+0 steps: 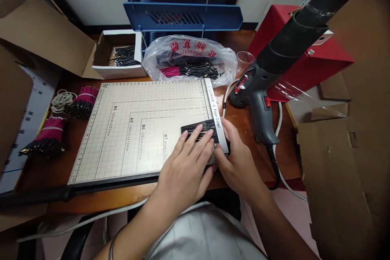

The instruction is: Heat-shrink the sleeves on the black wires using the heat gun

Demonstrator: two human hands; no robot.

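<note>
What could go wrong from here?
The left hand reaches over the long black cutter bar, which might pinch or cut it if moved. Thin black strips under its fingers could skew on the cream gridded board if pressed unevenly. The right hand might bump the nearby dark grey pistol-shaped heat gun.

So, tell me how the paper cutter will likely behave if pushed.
The paper cutter should probably shift as one stiff piece, as its top looks flat and unbent. It seems unlikely to tip, lying broad and low. The thin black pieces under the left hand might slide, since they lie side by side on its smooth-looking top.
</note>
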